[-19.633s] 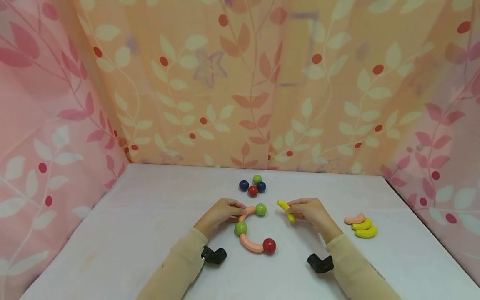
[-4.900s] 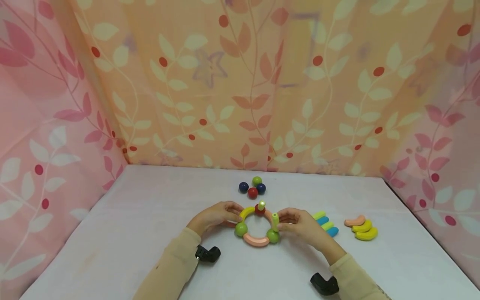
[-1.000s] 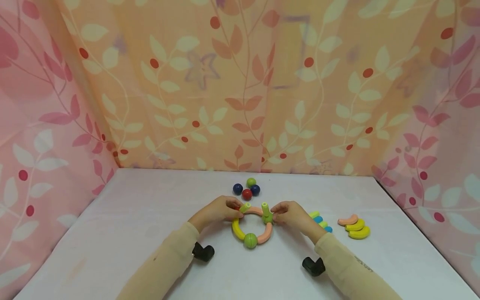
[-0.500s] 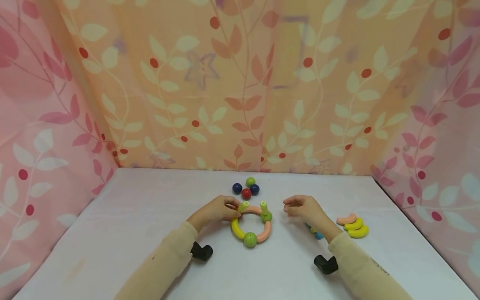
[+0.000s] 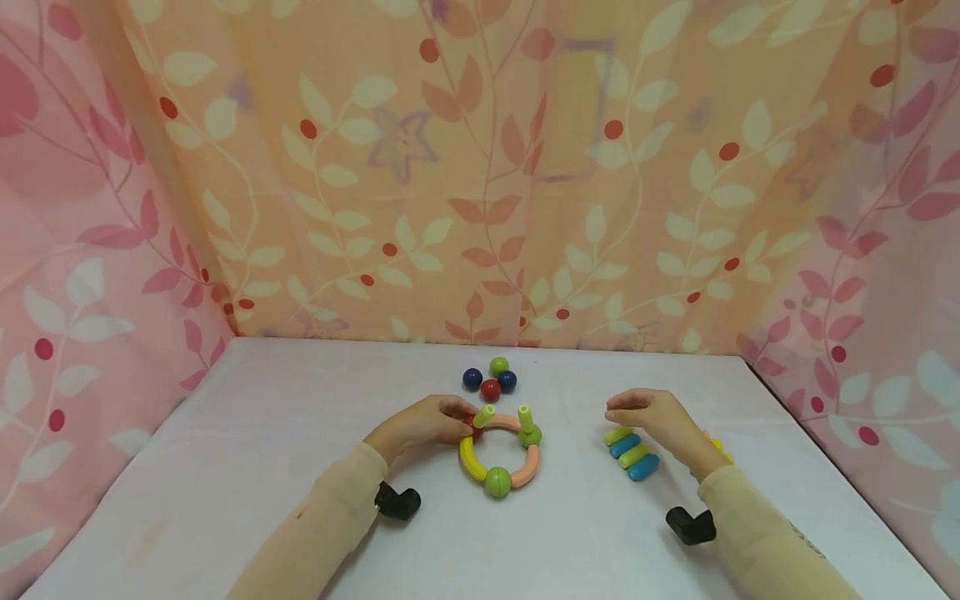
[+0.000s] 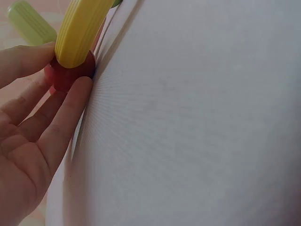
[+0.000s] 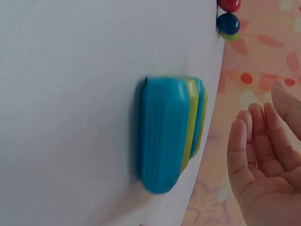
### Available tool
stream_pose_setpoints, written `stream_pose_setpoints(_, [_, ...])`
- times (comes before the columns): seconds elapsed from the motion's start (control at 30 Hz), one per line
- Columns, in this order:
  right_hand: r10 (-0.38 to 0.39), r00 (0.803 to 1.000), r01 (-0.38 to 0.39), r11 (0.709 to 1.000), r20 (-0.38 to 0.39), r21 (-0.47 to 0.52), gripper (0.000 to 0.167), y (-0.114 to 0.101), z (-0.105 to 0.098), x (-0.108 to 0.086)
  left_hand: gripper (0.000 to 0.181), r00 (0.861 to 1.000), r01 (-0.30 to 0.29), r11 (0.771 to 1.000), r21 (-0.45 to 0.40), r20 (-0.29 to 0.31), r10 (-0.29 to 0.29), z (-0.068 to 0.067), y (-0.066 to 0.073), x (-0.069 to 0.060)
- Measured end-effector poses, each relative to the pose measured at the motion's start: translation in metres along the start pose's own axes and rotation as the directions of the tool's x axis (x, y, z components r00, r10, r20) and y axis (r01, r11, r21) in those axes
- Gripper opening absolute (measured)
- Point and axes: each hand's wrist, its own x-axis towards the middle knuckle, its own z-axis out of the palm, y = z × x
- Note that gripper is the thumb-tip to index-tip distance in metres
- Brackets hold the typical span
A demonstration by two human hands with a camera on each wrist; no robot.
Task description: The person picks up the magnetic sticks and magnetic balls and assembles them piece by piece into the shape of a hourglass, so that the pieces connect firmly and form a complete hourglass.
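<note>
A ring of curved pieces and balls lies on the table, with a yellow curve [image 5: 472, 460], pink curves [image 5: 528, 467] and a green ball [image 5: 498, 482] at its front. Two light green sticks [image 5: 526, 417] stand up from its back balls. My left hand [image 5: 424, 427] grips the red ball [image 6: 68, 75] at the ring's back left, thumb and fingers around it. My right hand [image 5: 660, 422] holds nothing, its fingers extended, above a row of blue and light green sticks [image 5: 633, 455]. In the right wrist view a blue stick [image 7: 164, 134] lies nearest, beside the hand.
Behind the ring sit loose balls: two dark blue [image 5: 472, 379], one red [image 5: 490, 390] and one green [image 5: 498, 366]. Yellow curved pieces [image 5: 724, 450] at the right are partly hidden by the right hand. Patterned cloth [image 5: 480, 167] rises beyond the table [image 5: 300, 367] and at both sides.
My right hand has left the green ball at the ring's back right and moved right, over the stick row. The left hand keeps its hold on the red ball.
</note>
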Motion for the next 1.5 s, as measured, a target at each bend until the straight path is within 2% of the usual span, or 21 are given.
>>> stream_pose_setpoints(0.17, [0.066,0.998,-0.066,0.998,-0.011,-0.011,0.062,0.009,-0.01,-0.001,0.035,1.0,0.007,1.0,-0.018,-0.001,-0.007,-0.002,-0.001,0.0])
stream_pose_setpoints(0.4, [0.188,0.981,-0.188,0.982,-0.04,-0.001,0.055,0.024,-0.019,0.004,0.033,0.999,0.041,0.998,-0.056,0.005,-0.041,-0.001,-0.001,0.002])
stream_pose_setpoints(0.73, [0.172,0.985,-0.172,0.985,-0.001,0.027,0.051,0.036,-0.019,0.012,0.034,1.0,0.014,0.997,-0.072,0.006,-0.014,-0.002,-0.003,0.004])
stream_pose_setpoints(0.93, [0.142,0.99,-0.143,0.989,0.027,0.032,0.051,0.043,-0.016,0.015,0.032,1.0,0.023,0.997,-0.069,0.005,-0.023,-0.001,-0.003,0.004])
stream_pose_setpoints(1.13, [0.139,0.989,-0.139,0.99,0.04,0.002,0.046,0.042,-0.013,0.017,0.032,0.999,0.038,0.997,-0.068,-0.003,-0.038,0.0,-0.002,0.004])
stream_pose_setpoints(1.5, [0.135,0.991,-0.134,0.99,0.012,-0.045,0.035,0.033,-0.005,0.026,0.033,0.999,0.033,0.996,-0.082,-0.002,-0.033,0.0,-0.004,0.001])
